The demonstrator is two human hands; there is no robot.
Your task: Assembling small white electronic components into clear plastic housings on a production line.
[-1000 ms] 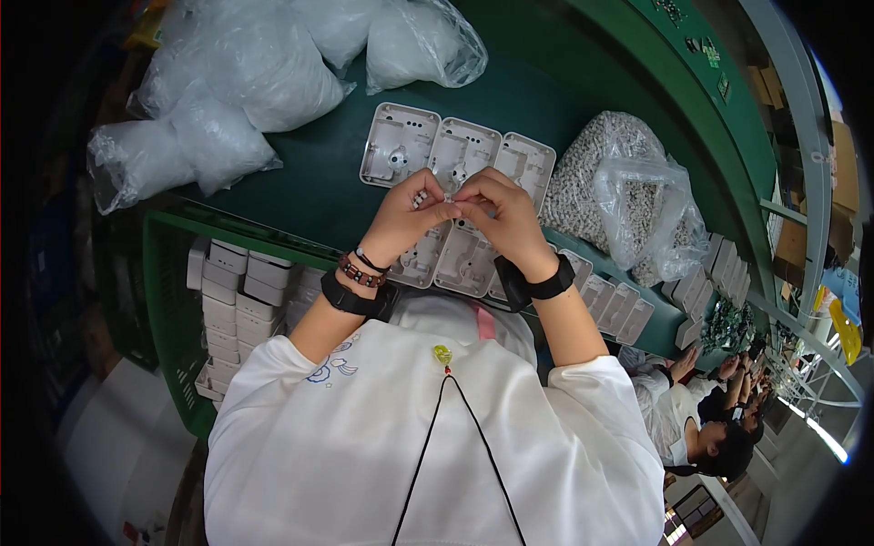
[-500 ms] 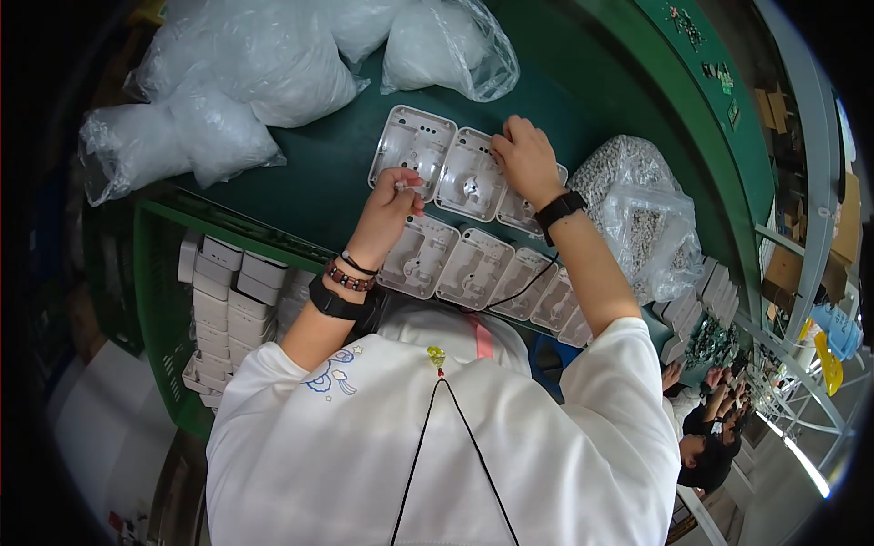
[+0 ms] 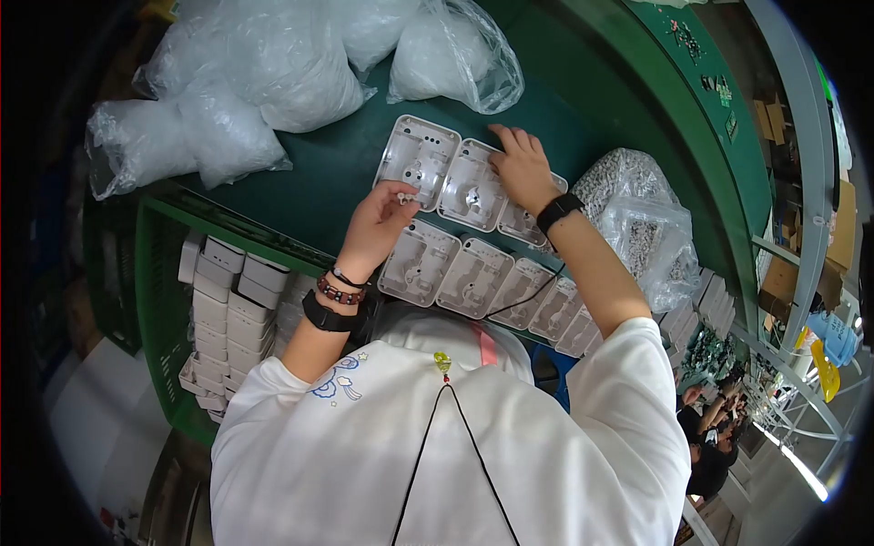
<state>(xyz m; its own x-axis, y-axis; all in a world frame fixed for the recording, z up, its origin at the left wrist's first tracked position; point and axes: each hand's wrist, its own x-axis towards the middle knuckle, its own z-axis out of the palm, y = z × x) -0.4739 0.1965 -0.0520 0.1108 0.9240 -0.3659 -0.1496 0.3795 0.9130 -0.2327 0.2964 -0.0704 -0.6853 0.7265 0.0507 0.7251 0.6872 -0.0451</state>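
Two rows of white plastic housings lie open side up on the green bench. Above the far-left housing [image 3: 428,141], my left hand [image 3: 375,221] is closed, pinching small whitish plastic pieces [image 3: 407,197] in its fingertips. My right hand [image 3: 526,169] rests over the far row, at the upper right of the middle housing [image 3: 469,191]. Its thumb and index finger are apart, and I see nothing between them; the other fingers are partly hidden. That hand and wrist cover part of the right-hand housing [image 3: 517,221]. Nearer me runs the second row, with a housing [image 3: 419,259] at its left end.
Bags of whitish small parts [image 3: 305,77] fill the far left of the bench [image 3: 337,155]. Right of my right forearm sits a clear bag of small pale pieces [image 3: 637,205]. A green crate [image 3: 159,300] holds stacked white housings [image 3: 214,309]. Other people [image 3: 715,441] work at far right.
My right index finger has straightened away from the thumb. My left hand has shifted slightly down, still with the small pieces. The whole view has moved a little.
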